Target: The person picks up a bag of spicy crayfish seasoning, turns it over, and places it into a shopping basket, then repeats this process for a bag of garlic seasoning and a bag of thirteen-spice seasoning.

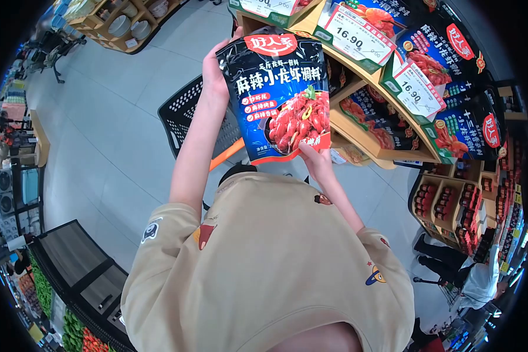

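Between my two hands is a black and blue seasoning pouch (255, 126), printed with red crayfish and large white characters, its front facing me. My left hand (216, 70) grips its upper left edge, with most of the fingers hidden behind the pouch. At the lower right corner, my right hand (315, 159) pinches the pouch with the thumb in front. Partly covered by the pouch and my left forearm is a black shopping basket (179, 114) with an orange handle (227, 154).
A curved wooden shelf (369, 76) with similar pouches and price tags (353, 36) stands just ahead on the right. Bottles fill a rack (446, 205) farther right, near a person (478, 281). Vegetable bins (70, 328) lie at lower left. Grey tiled floor (105, 129) extends left.
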Available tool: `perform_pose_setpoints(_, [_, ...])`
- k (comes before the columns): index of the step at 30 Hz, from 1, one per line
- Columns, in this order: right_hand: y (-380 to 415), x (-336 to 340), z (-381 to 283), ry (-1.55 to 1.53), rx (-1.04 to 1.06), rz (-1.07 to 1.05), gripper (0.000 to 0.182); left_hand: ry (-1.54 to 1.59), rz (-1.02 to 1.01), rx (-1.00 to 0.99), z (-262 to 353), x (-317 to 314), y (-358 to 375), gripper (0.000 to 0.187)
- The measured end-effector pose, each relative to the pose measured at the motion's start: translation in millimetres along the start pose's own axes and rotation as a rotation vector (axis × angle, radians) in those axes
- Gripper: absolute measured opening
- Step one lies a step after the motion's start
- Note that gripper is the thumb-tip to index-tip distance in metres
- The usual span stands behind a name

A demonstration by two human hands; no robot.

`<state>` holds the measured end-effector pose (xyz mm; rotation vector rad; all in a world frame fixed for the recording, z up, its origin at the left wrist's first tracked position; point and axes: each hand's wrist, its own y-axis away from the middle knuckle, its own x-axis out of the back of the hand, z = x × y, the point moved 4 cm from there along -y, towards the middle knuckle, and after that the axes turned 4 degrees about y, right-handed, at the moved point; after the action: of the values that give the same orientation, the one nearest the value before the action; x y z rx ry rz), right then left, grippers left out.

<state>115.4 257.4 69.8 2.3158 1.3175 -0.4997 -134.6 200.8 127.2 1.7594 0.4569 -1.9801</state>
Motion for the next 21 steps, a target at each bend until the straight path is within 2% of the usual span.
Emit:
perform_pose_setpoints(3, [0.4, 2.1, 2.6, 0.055, 0.018, 0.027, 0.054, 0.001, -0.003, -0.033, -4.9, -4.7, 13.1, 0.052])
perform_pose_setpoints(4, [1.4, 2.9, 2.4, 0.066, 0.036, 0.047, 0.052, -0.135, 0.195, -0.124, -11.2, -10.7, 24.3, 0.065])
perform_pose_setpoints(5, [1.3, 3.3, 2.5, 0.068, 0.035, 0.051, 0.052, -0.132, 0.196, -0.121, -22.0, -12.3, 32.7, 0.065])
perform_pose_setpoints(7, [-0.5, 6.4, -2.8, 0.205, 0.151, 0.116, 0.046, -0.619, 0.211, -0.327, -27.2, -13.3, 43.5, 0.050])
perform_pose_setpoints(8, [-1.2, 7.1, -3.8, 0.205, 0.151, 0.120, 0.046, -0.592, 0.105, -0.280, -27.0, 35.8, 30.6, 0.041])
perform_pose_setpoints(9, [-1.6, 7.7, -7.8, 0.295, 0.189, 0.139, 0.043, -0.670, 0.227, -0.302, -37.4, 20.6, 45.3, 0.034])
perform_pose_setpoints(10, [-0.8, 7.8, -11.1, 0.386, 0.225, 0.158, 0.041, -0.696, 0.226, -0.250, -46.4, 20.8, 50.4, 0.033])
perform_pose_setpoints(13, [-1.1, 5.5, -12.4, 0.330, 0.168, 0.183, 0.042, -0.622, 0.308, -0.188, -64.3, 26.0, 54.7, 0.026])
perform_pose_setpoints(16, [2.7, -5.1, -23.2, 0.410, 0.237, 0.203, 0.042, -0.680, 0.257, -0.219, -64.0, 31.2, 51.6, 0.022])
perform_pose_setpoints(18, [6.1, -17.4, -27.1, 0.403, 0.291, 0.202, 0.042, -0.853, 0.314, -0.258, -60.9, 34.4, 49.4, 0.019])
perform_pose_setpoints(19, [7.9, -21.4, -30.8, 0.397, 0.343, 0.205, 0.042, -0.854, 0.316, -0.261, -62.7, 38.4, 46.3, 0.019])
perform_pose_setpoints(20, [8.7, -23.4, -33.5, 0.397, 0.342, 0.202, 0.042, -0.719, 0.340, -0.214, -67.9, 45.5, 42.7, 0.020])
perform_pose_setpoints(21, [11.2, -31.3, -39.8, 0.714, 0.472, 0.145, 0.048, -0.586, 0.363, -0.167, -73.6, 49.3, 41.1, 0.021])
